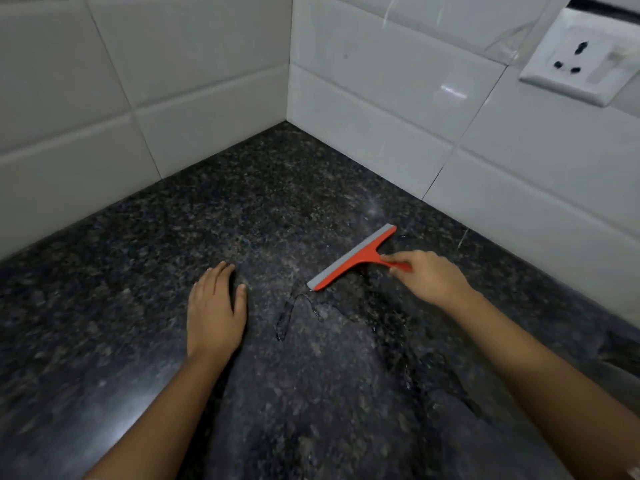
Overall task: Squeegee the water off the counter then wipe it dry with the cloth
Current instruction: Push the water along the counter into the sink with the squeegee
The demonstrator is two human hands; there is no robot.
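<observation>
Head view: water point(287, 317) pools beside squeegee point(349, 259).

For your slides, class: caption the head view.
Right hand draws squeegee across wet counter; left hand rests flat.

My left hand point(216, 311) lies flat, palm down, fingers together. My right hand point(427, 277) reaches forward, fingers pinched closed.

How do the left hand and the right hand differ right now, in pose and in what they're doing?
The left hand lies flat and empty on the counter, fingers extended; the right hand is closed on the handle of the squeegee. The left sits beside the water streak, the right beyond it, nearer the wall. Both are bare and reach over the same dark granite.
</observation>
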